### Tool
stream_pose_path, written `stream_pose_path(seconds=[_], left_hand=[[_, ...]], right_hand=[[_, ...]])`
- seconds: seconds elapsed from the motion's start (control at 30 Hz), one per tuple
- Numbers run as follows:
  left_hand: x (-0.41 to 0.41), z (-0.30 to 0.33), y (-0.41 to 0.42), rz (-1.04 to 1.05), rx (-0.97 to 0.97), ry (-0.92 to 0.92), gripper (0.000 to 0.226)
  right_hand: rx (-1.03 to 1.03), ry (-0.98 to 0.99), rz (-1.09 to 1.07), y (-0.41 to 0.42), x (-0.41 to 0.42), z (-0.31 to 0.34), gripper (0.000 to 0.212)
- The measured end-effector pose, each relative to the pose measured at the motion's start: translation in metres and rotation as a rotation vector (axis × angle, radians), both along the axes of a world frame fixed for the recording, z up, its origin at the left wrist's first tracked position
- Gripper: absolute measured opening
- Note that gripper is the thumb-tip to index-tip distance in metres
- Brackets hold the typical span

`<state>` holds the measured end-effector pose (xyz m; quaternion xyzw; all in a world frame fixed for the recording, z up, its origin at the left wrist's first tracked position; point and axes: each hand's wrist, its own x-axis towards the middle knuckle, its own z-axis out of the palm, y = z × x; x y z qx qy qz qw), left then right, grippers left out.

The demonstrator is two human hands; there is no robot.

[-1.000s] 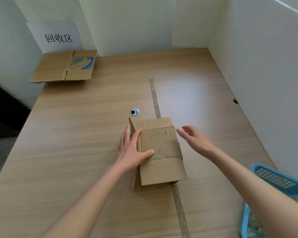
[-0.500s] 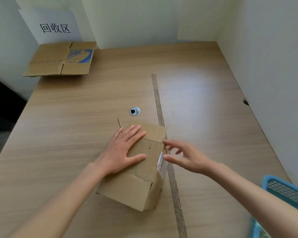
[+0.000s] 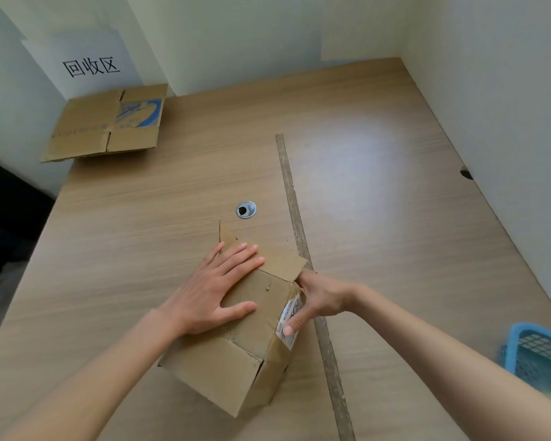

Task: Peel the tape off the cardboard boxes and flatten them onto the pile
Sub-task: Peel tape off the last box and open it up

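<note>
A brown cardboard box lies on its side near the front middle of the wooden table, its loose flaps pointing away from me. My left hand lies flat on the box's top face with fingers spread. My right hand is against the box's right side, thumb on a white printed label there and fingers reaching in behind the far flap. A pile of flattened cardboard with a blue print sits at the far left corner.
A paper sign with black characters hangs on the wall above the pile. A round metal grommet and a worn strip mark the tabletop. A blue plastic basket stands at the right edge. White walls bound the table at back and right.
The box turned and slid toward me with my left hand flat on top. My right hand moved from hovering beside it to touching its right side at the label.
</note>
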<state>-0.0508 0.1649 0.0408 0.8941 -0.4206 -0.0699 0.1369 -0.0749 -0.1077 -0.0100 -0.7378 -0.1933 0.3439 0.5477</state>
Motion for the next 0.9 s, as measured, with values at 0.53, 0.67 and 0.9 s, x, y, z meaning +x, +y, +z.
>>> stream_pose_path(seconds=[0.53,0.67,0.9], left_hand=[[-0.001,-0.019,0.006,0.191,0.106,0.029,0.073],[-0.027,-0.047,-0.005,0.287,0.23,0.138,0.089],[-0.105,-0.101,-0.042,0.536,0.46,0.194,0.096]], right_hand=[[-0.265,-0.226,-0.702,-0.046,-0.056,-0.012,0.057],[-0.457,-0.33,-0.804,-0.032,-0.06,-0.001,0.069],[-0.875,-0.38,-0.421,0.024,-0.1,-0.035,0.084]])
